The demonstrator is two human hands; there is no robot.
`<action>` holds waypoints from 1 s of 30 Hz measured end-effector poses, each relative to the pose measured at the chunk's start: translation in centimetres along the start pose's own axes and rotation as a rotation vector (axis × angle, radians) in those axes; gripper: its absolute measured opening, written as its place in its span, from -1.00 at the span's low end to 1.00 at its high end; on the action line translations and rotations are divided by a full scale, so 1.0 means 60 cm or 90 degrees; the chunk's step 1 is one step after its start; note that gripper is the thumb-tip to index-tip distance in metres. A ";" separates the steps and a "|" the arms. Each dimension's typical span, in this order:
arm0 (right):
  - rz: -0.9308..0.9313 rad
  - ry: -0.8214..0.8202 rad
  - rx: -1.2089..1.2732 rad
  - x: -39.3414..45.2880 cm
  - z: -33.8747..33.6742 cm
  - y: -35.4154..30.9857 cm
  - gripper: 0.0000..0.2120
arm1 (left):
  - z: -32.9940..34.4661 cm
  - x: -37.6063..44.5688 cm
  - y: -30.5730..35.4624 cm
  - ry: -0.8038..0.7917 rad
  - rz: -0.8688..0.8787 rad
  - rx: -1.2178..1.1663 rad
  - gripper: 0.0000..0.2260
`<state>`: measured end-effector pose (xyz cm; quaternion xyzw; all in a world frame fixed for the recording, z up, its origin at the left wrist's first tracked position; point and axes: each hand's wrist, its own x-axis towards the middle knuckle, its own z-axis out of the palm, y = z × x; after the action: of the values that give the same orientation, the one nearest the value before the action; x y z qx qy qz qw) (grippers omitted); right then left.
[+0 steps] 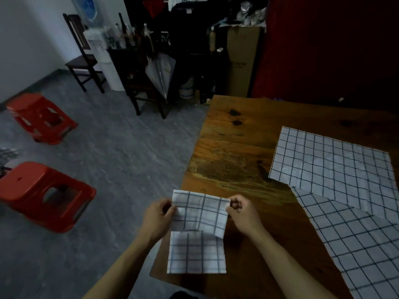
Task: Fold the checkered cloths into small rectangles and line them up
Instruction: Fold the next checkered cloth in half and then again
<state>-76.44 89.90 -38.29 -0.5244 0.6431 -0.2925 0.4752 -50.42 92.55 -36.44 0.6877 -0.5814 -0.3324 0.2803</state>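
Wooden table (237,152), dim room: left hand (157,216) and right hand (243,212) each pinch a top corner of a folded white black-grid cloth (200,210), another folded one (196,253) just below.

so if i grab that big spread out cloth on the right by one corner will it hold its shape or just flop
Probably flop: the cloth held between the left hand and right hand sags below the pinched corners. The spread cloth looks equally thin, so likely light. It overlaps another cloth and may drag it.
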 end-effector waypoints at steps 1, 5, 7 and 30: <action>0.013 0.004 -0.012 0.008 0.001 0.002 -0.87 | 0.003 0.011 -0.005 -0.020 -0.004 0.002 -0.82; 0.065 0.039 -0.040 0.039 0.011 0.000 -0.86 | 0.014 0.065 -0.023 -0.071 -0.026 0.010 -0.86; 0.092 0.074 -0.057 0.054 0.018 -0.010 -0.86 | 0.015 0.090 -0.027 -0.085 -0.016 0.033 -0.88; 0.299 0.078 -0.147 0.016 0.135 -0.018 -0.62 | 0.022 0.149 -0.112 -0.329 0.176 0.305 -0.75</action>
<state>-68.56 89.67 -40.71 -0.3930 0.8036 -0.1302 0.4276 -46.40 84.84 -43.61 0.5426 -0.7813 -0.3084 -0.0025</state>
